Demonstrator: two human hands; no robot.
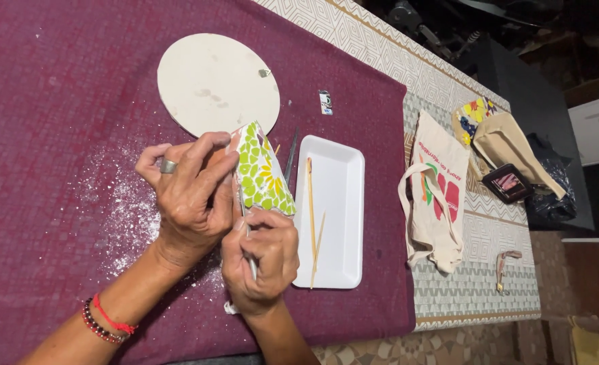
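My left hand (191,196), with a ring on one finger, grips a small mosaic piece (264,172) covered in green tiles with a yellow and white flower, holding it tilted above the maroon cloth (49,122). My right hand (262,260) sits just below it, closed around a thin metal tool (248,251) whose tip meets the piece's edge. A round white disc (215,82) lies flat beyond my hands.
A white foam tray (343,203) with two thin wooden sticks (310,203) lies right of my hands. White dust speckles the cloth at left. Further right on the patterned tablecloth (475,290) lie a cloth tote bag (438,196), a beige bag (509,145) and a small dark case (508,182).
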